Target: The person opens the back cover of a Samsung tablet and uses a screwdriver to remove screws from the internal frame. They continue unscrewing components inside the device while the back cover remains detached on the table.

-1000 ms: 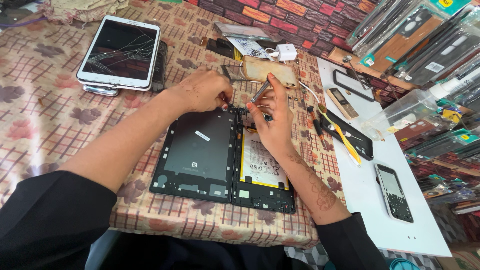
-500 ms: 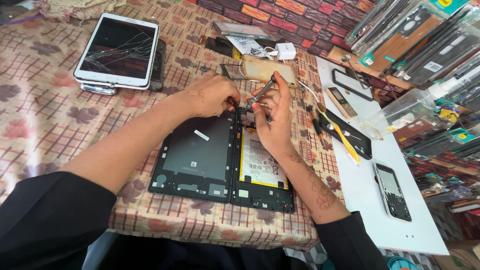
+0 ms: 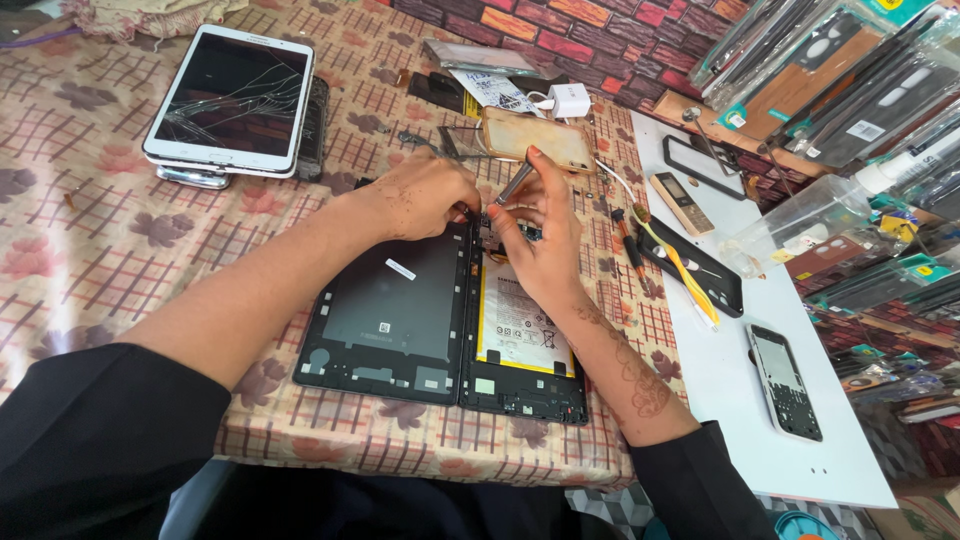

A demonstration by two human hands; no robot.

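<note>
An opened black tablet lies flat on the patterned tablecloth, its back cover removed, with a white and yellow battery showing on its right half. My left hand rests on the tablet's top edge, fingers pinched at a small part there. Just to its right, my right hand grips a thin metal tool, whose tip points down at the same top edge, by the battery. Fingers hide the exact spot being touched.
A white tablet with a cracked screen sits on a stack at the far left. A gold phone, a white charger, a yellow-handled tool and several phones lie on the right, some on a white board. Packaged parts line the brick wall.
Both hands stay at the tablet's top edge. The right hand has shifted the metal tool slightly, and the camera has tilted a little.
</note>
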